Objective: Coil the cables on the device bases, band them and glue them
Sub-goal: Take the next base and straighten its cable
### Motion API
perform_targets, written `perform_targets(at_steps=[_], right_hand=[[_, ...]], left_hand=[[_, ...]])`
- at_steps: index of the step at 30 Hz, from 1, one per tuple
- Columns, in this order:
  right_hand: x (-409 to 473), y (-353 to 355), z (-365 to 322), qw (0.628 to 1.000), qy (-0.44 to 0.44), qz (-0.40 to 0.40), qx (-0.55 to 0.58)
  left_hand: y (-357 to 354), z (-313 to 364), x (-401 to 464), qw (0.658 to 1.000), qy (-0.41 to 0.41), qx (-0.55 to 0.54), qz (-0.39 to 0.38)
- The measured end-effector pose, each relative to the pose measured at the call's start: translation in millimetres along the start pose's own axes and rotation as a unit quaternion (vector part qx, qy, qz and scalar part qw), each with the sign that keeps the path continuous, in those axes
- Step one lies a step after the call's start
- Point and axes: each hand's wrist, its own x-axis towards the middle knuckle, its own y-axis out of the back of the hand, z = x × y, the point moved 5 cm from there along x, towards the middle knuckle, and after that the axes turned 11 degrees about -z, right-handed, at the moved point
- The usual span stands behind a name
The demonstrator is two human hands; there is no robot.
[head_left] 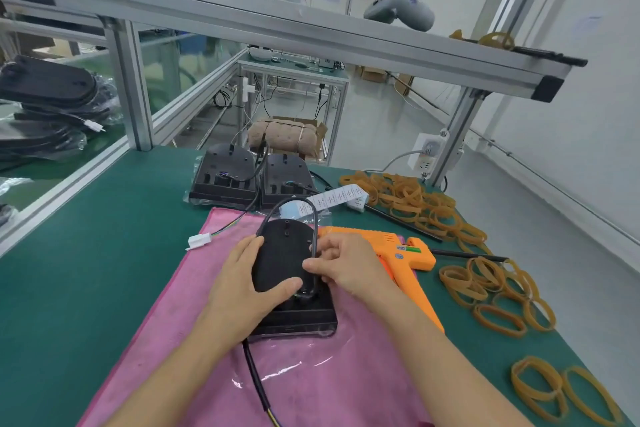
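Note:
A black device base (282, 260) lies upside down on a pink cloth (194, 322) in front of me. My left hand (242, 282) grips its left side, thumb across the lower part. My right hand (341, 265) pinches the black cable (298, 203), which loops over the far end of the base and down its right side. The cable's other end (254, 374) trails toward me with bare coloured wires. A white connector (199, 240) lies on the cloth's far left edge. An orange glue gun (398, 253) rests just right of my right hand.
Two more black bases (252, 177) stand behind the cloth, next to a white label strip (332, 199). Several tan rubber bands (415, 201) cover the green table on the right. Stacked bagged bases (48, 107) sit beyond the aluminium frame on the left.

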Motion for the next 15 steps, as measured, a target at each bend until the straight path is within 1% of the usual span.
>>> perform_targets(at_steps=[2,3,4,6,7,8,10,11,13,15], right_hand=[[-1,2,0,0.993,-0.002,0.036,-0.115],[-1,3,-1,0.986,0.001,0.046,-0.158],[-1,2,-1,0.984,0.006,0.046,-0.175],[2,0,-1,0.986,0.016,0.023,-0.163],[4,-1,0,0.987,0.02,0.012,-0.157],[5,-3,0,0.988,0.024,0.009,-0.155],[6,-2,2,0.99,0.028,0.019,-0.139],[6,-1,4,0.993,0.023,0.022,-0.117],[5,-1,10,0.997,0.008,0.018,-0.072],[6,1,14,0.999,-0.004,0.015,-0.049]], left_hand=[[0,1,1,1.0,0.009,-0.003,-0.007],[2,2,2,1.0,0.017,0.0,-0.011],[5,4,3,1.0,0.021,0.001,-0.007],[13,6,6,1.0,0.01,0.005,0.029],[17,10,6,0.998,-0.008,0.027,0.047],[18,17,7,0.995,-0.033,0.073,0.053],[11,29,9,0.981,-0.076,0.177,0.032],[5,32,10,0.978,-0.075,0.193,0.01],[-3,34,14,0.987,-0.039,0.154,-0.034],[-6,34,18,0.993,-0.007,0.103,-0.06]])
